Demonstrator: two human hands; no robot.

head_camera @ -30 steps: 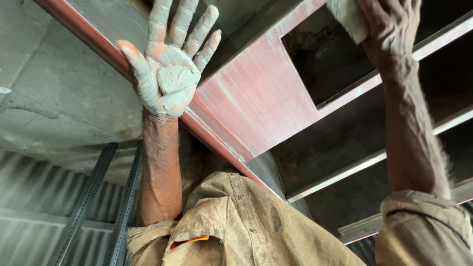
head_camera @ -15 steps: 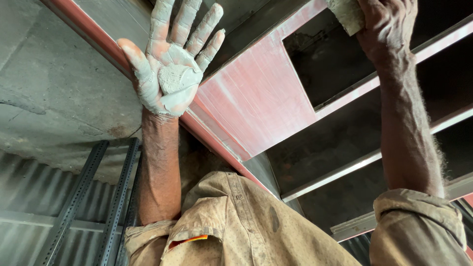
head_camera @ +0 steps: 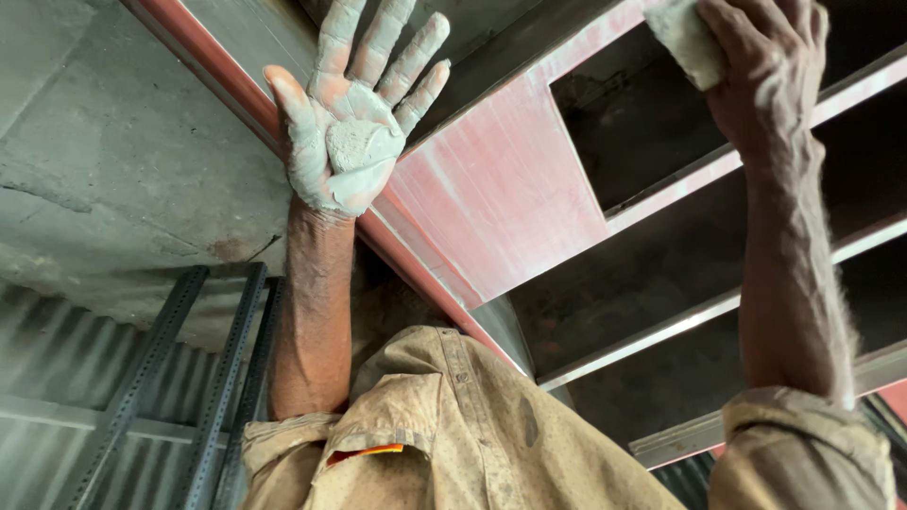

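Note:
My left hand (head_camera: 348,132) is raised, palm towards me, fingers spread, and coated in pale grey paste. It holds nothing and hovers just in front of the red-painted metal frame (head_camera: 491,189) overhead, near the frame's left rail. My right hand (head_camera: 765,76) is up at the top right, closed around a pale, rough pad (head_camera: 688,42), which it presses against the edge of a rectangular opening in the frame. Pale smears streak the red panel between the two hands.
A grey concrete ceiling (head_camera: 113,170) lies to the left. Dark slotted metal angle bars (head_camera: 151,378) and corrugated sheet (head_camera: 47,453) fill the lower left. Lighter metal cross bars (head_camera: 680,321) span the dark openings at right. A dusty tan shirt (head_camera: 453,434) fills the bottom.
Both hands stay almost where they were. The pad in my right hand has slid slightly down and right along the opening's edge.

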